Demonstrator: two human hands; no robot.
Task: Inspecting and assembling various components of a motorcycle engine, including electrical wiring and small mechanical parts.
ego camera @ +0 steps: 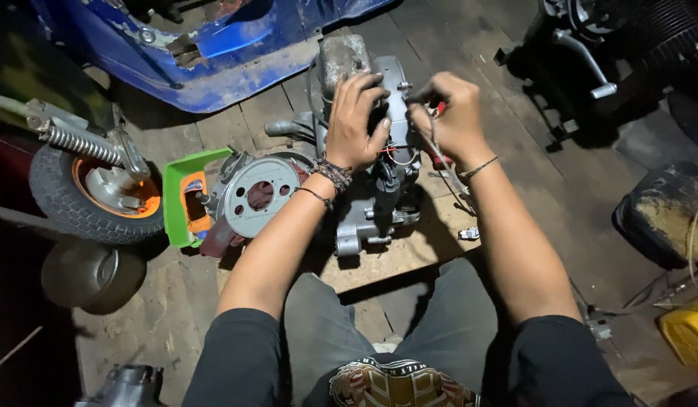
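The left hand (354,119) lies spread on top of the engine (368,181), its fingers (368,87) fanned wide and pressed flat against the grey casing; it grips nothing, only bears down on the metal. The right hand (451,113) is just beside it, on the engine's right edge, with thumb and fingertips (423,102) pinched nearly closed on a small red-handled tool (440,110). Thin wires (439,162) run down from under that pinch and hang past the wrist. Whether the tool's tip meets the engine I cannot tell, since the fingers cover it.

The engine sits on a wooden board (398,252) on the floor, directly below both hands and between the person's knees. Left of the left fingers, touching the engine, is a round grey drum (260,194) with holes in its face. Further left stands a green tray (179,192) on its side; it holds an orange part (192,197), tucked inside and only partly seen. Beyond that lies a small wheel (88,188) with an orange hub and a coil spring (73,141) above it. A dark round pan (92,275) rests near the wheel; its contents cannot be made out. Above the fingers lies a blue body panel (213,53). Far to the right of the right fingers, at the frame edge, is a yellow can (688,332).
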